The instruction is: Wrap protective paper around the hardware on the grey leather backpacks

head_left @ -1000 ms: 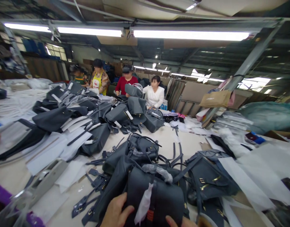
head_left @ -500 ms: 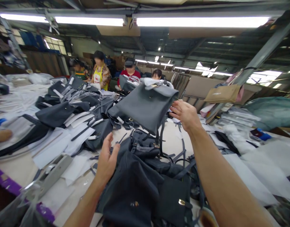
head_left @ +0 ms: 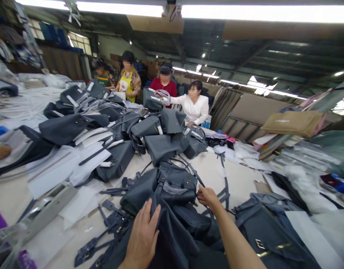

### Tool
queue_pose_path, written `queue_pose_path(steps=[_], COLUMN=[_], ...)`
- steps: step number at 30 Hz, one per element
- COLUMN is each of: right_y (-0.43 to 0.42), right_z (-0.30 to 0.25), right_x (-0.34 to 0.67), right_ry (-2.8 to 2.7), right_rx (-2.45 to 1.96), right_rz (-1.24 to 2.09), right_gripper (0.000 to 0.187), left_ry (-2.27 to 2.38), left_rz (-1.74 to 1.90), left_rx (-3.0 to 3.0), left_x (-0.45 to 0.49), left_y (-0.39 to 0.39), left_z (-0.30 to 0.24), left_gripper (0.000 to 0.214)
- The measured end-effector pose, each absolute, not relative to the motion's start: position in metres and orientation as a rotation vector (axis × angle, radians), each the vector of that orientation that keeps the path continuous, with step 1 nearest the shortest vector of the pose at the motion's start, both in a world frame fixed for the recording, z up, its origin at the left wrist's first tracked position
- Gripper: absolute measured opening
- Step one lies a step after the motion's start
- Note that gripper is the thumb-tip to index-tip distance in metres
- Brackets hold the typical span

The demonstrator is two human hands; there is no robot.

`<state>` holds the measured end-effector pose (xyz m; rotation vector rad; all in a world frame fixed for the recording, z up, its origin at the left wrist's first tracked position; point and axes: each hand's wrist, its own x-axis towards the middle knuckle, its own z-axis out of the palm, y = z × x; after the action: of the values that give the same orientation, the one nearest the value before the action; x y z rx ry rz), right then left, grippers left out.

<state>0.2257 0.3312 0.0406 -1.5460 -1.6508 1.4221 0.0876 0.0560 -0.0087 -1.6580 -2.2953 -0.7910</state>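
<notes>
My left hand point(head_left: 143, 233) lies flat with fingers stretched out on a dark blue-grey leather-like bag point(head_left: 173, 233) at the bottom centre. Just beyond is a backpack point(head_left: 177, 179) of the same colour, with a small buckle and clear plastic on its front. At its right side, my right hand point(head_left: 207, 195) has its fingers curled in against the backpack's edge; which part they grip is hard to make out. Loose straps with buckles point(head_left: 89, 248) lie left of my left hand. Another backpack point(head_left: 269, 231) with gold fittings rests right of my right forearm.
A heap of similar bags point(head_left: 163, 145) covers the table's far middle, with white sheets point(head_left: 52, 170) at left. A grey tape dispenser point(head_left: 43, 213) stands near the left front. Several people work across the table; another person's hand point(head_left: 0, 152) shows at the far left.
The bag that hung by my right hand is out of it, and that hand has come down to the backpack. My left hand has lowered onto the bag. A buckled backpack now shows at right.
</notes>
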Motion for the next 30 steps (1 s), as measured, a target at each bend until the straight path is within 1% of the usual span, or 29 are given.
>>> queue_pose_path(steps=[3,6,9,11,14,17,19,22,24,26,28,30], right_y=[0.351,0.361,0.365,0.367,0.369,0.363,0.352,0.323,0.299,0.272,0.245,0.219], right_z=[0.019,0.003,-0.001,0.006,0.032,0.076,0.115,0.174,0.202,0.209,0.189,0.148], right_x=[0.211,0.198,0.195,0.198,0.203,0.210,0.218,0.241,0.265,0.293,0.320,0.341], right_ry=[-1.641,-1.663,-1.692,-1.717,-1.779,-1.853,-1.899,-1.945,-2.004,-2.092,-2.171,-2.264], right_rx=[-1.637,-1.614,-1.524,-1.448,-1.321,-1.194,-1.142,-1.076,-0.977,-0.873,-0.804,-0.687], right_rz=[1.485,1.538,1.565,1.546,1.470,1.359,1.164,0.675,0.395,0.153,-0.076,-0.225], right_gripper=[0.030,0.031,0.028,0.029,0.035,0.039,0.040,0.044,0.042,0.034,0.027,0.029], left_ry=[-2.186,-2.144,-2.130,-2.120,-2.140,-2.183,-2.212,-2.282,-2.356,-2.422,-2.467,-2.449], left_rz=[-0.664,-0.551,-0.477,-0.453,-0.476,-0.536,-0.568,-0.669,-0.848,-1.183,-1.720,-2.422], left_rx=[-1.641,-1.653,-1.673,-1.682,-1.693,-1.695,-1.717,-1.776,-1.800,-1.802,-1.669,-1.222], left_x=[0.091,0.092,0.091,0.091,0.093,0.095,0.095,0.092,0.090,0.086,0.080,0.070], left_y=[0.060,0.064,0.069,0.071,0.073,0.074,0.076,0.081,0.085,0.088,0.089,0.084], left_z=[-0.015,-0.021,-0.027,-0.029,-0.028,-0.027,-0.028,-0.028,-0.023,-0.014,-0.002,0.011], left_gripper=[0.075,0.074,0.072,0.073,0.078,0.082,0.084,0.083,0.079,0.068,0.050,0.034])
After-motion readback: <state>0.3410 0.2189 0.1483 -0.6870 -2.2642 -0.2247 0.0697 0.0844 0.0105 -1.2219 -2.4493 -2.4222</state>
